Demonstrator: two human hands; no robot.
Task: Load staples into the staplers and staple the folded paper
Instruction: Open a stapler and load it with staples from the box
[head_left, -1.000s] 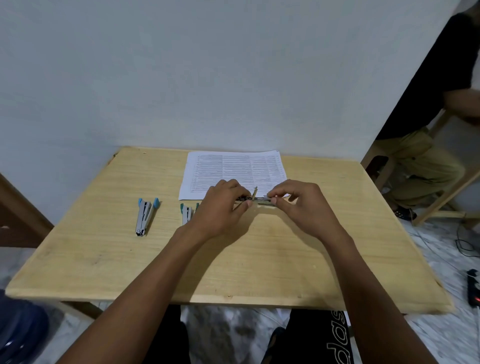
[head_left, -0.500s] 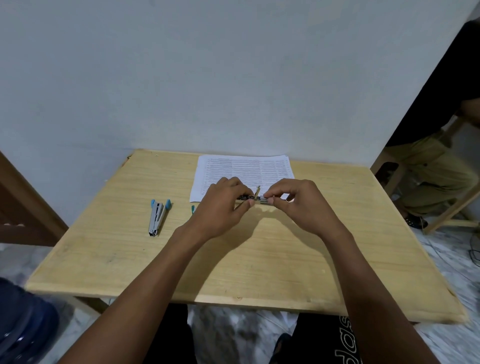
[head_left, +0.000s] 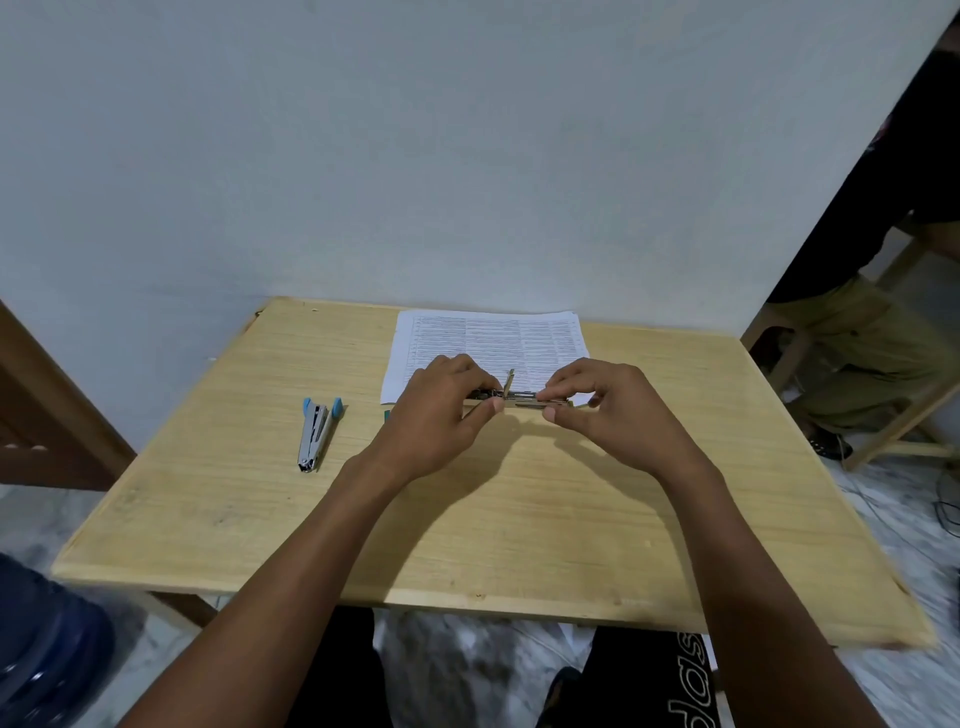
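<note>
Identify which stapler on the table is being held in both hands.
The metal stapler before the printed paper; left hand and right hand grip it. The blue-tipped stapler lies untouched.

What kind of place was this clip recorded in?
Probably a plain room at home or in a small office, not a workshop: a bare wooden table against a blank painted wall, a marble-patterned floor, and a second person seated on a wooden stool at right.

Blue-tipped silver stapler (head_left: 316, 434), white printed paper (head_left: 488, 343), light wood-grain table (head_left: 519, 519)
</note>
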